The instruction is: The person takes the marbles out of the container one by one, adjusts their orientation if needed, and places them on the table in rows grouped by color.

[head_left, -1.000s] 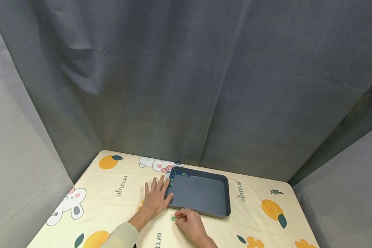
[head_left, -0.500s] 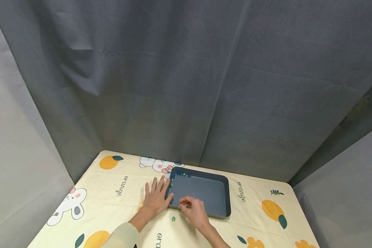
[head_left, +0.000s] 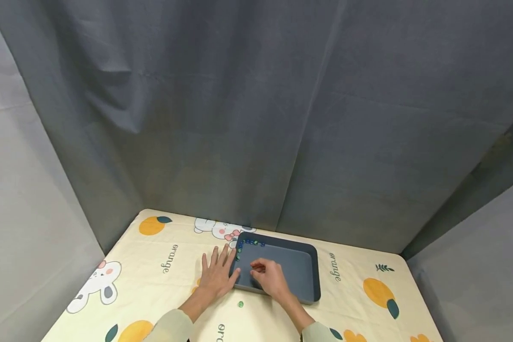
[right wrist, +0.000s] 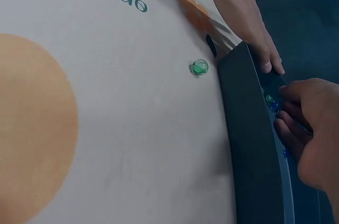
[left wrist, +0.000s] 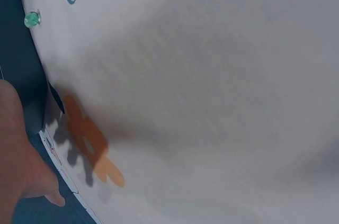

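Note:
My left hand (head_left: 215,277) lies with fingers spread at the left end of a dark grey tray (head_left: 290,266), its thumb by the rim. Above the tray floor is my right hand (head_left: 271,279), thumb and fingertips pinched together on what seems to be a marble, hidden by the fingers. Several blue and green marbles (head_left: 248,242) line the tray's far left corner, along the back and left walls. Some blue marbles (right wrist: 275,106) show beside the right fingertips in the right wrist view. One green marble (head_left: 241,304) sits on the cloth in front of the tray.
The table wears a cream cloth (head_left: 162,289) printed with oranges, rabbits and lettering. A grey curtain (head_left: 222,142) hangs behind it, with pale panels (head_left: 25,199) on both sides. The tray's raised wall (right wrist: 246,128) stands between the loose marble and the right hand.
My right hand has moved from beside the loose green marble, forward over the near rim and above the tray, still pinched. The left hand and the loose marble have stayed put.

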Demonstrator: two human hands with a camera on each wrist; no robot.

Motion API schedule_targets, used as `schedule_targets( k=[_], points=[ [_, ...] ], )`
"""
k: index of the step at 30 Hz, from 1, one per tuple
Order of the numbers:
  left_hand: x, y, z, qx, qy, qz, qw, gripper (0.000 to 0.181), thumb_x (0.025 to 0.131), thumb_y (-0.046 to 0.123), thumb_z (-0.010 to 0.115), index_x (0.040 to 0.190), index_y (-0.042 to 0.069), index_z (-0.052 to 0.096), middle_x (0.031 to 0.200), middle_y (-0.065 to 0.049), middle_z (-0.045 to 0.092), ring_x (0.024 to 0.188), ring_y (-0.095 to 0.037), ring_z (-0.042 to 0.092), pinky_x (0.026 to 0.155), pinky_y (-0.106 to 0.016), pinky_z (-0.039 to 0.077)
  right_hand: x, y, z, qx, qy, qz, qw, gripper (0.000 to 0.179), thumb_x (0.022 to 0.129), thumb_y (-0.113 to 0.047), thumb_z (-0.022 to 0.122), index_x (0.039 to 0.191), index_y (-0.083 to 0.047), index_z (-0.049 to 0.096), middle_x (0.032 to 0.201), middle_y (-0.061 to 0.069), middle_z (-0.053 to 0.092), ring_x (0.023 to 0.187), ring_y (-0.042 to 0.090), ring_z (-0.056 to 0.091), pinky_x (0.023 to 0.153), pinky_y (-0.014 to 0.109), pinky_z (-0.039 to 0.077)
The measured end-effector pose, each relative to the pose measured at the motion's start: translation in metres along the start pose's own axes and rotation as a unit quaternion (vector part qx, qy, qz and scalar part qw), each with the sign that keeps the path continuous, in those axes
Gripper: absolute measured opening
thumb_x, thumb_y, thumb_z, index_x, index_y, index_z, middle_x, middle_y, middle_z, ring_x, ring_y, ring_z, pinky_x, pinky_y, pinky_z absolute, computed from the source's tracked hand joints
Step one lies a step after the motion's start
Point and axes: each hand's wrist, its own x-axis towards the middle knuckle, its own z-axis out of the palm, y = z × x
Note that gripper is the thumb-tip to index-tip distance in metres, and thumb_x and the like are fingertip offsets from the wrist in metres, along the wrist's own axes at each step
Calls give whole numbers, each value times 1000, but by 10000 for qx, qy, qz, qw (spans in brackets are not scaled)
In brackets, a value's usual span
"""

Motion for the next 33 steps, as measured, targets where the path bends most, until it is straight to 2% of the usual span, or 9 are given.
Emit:
schedule_targets(
  k=[7,12,19,24,33],
  points=[
    [1,3,-3,11,-33,8,10000,63,103,47,44,157,16,33,164,-11,23,147,-42,18,112,-70,9,17,3,13,-39,-3,222,9997,18,86,-2,75,104,0,74,96,9,73,84,19,68,72,31,57],
    [3,1,4,98,-9,61,9999,61,105,43,41,159,16,30,164,-9,21,148,-40,17,112,-70,10,25,6,24,-62,-51,350,9994,22,86,-2,77,108,-2,75,101,8,73,89,21,69,77,38,58],
    [-1,1,3,-38,94,116,9999,59,104,37,44,156,13,33,162,-12,26,146,-43,20,110,-72,11,32,10,37,-117,-13,329,9994,23,86,-3,77,108,-2,74,100,9,73,90,24,69,77,40,57],
    [-4,2,3,-20,118,137,9998,57,104,35,44,155,11,36,160,-13,29,144,-44,23,110,-71,14,37,14,43,-183,6,319,9993,24,86,-4,78,109,-1,74,98,9,73,88,23,68,76,39,57],
    [0,-3,12,-102,269,120,9995,60,104,38,43,158,15,32,163,-10,25,147,-42,19,111,-71,10,48,16,51,-222,282,454,9983,18,85,-4,78,102,-2,75,88,6,71,80,16,66,71,35,56]
  ],
)
